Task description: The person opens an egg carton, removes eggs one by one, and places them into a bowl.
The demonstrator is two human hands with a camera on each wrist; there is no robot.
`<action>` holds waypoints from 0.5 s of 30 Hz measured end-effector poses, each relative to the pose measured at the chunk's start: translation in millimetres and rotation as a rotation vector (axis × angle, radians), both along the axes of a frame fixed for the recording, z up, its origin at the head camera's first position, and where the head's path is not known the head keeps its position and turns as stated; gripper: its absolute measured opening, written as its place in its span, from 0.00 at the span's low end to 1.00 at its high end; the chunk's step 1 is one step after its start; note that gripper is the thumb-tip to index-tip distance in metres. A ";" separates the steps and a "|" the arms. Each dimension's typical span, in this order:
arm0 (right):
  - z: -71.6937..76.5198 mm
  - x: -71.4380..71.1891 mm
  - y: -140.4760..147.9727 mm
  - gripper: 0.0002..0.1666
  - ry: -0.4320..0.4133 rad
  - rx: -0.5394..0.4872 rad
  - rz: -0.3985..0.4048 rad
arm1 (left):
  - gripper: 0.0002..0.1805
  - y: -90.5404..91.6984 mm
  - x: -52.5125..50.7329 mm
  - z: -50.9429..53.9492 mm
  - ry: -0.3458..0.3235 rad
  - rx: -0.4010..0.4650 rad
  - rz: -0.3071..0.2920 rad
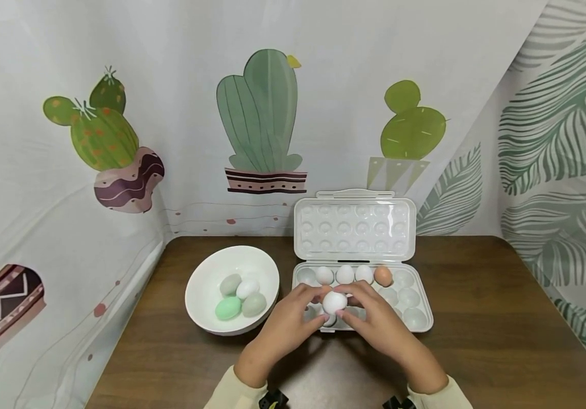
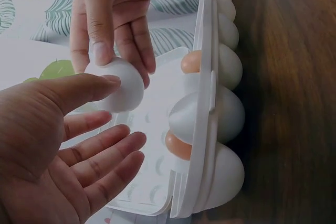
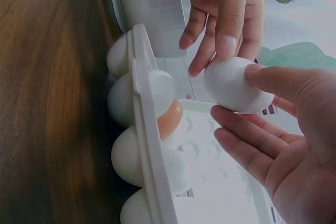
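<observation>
Between both hands, above an open egg carton [image 1: 427,319], is a white egg [image 1: 335,303]. My left hand [image 1: 293,318] pinches it from the left and my right hand [image 1: 379,319] from the right, thumbs and fingertips on its shell. In the left wrist view, the left thumb lies on the held egg [image 2: 123,85] with the other fingers spread below. In the carton's back row stand several white eggs [image 1: 345,274] and a brown egg [image 1: 383,276]. A second brown egg [image 3: 170,119] shows behind the carton's front edge; the hands partly hide the front cups.
Left of the carton, a white bowl [image 1: 197,292] holds a mint-green egg [image 1: 228,308], a white egg [image 1: 247,288] and two greyish-green eggs [image 1: 254,305]. The carton's lid [image 1: 354,227] stands upright against a cactus-print cloth [image 1: 185,113]. Everything rests on a brown wooden table [image 1: 497,329].
</observation>
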State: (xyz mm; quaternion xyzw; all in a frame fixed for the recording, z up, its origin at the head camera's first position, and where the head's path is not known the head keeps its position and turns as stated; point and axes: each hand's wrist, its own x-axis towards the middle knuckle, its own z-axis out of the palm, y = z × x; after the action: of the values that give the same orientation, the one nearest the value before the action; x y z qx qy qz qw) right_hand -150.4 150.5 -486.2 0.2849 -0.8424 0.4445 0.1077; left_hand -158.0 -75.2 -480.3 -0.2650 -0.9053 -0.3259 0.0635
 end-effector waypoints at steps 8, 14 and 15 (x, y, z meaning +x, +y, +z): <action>0.4 1.1 -3.7 0.23 -0.035 -0.027 0.025 | 0.26 2.9 0.7 -1.7 -0.008 0.015 -0.013; -2.0 3.0 -6.0 0.25 -0.039 -0.044 0.044 | 0.26 5.0 1.1 -1.6 -0.030 0.063 -0.038; -2.2 3.2 -6.5 0.25 -0.035 -0.045 0.046 | 0.26 5.1 1.3 -1.5 -0.030 0.067 -0.041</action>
State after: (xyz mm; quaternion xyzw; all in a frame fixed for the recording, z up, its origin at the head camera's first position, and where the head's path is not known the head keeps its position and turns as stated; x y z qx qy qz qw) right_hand -147.2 144.0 -488.4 0.2941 -0.8270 0.4708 0.0890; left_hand -156.8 -70.1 -481.9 -0.2763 -0.8890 -0.3615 0.0519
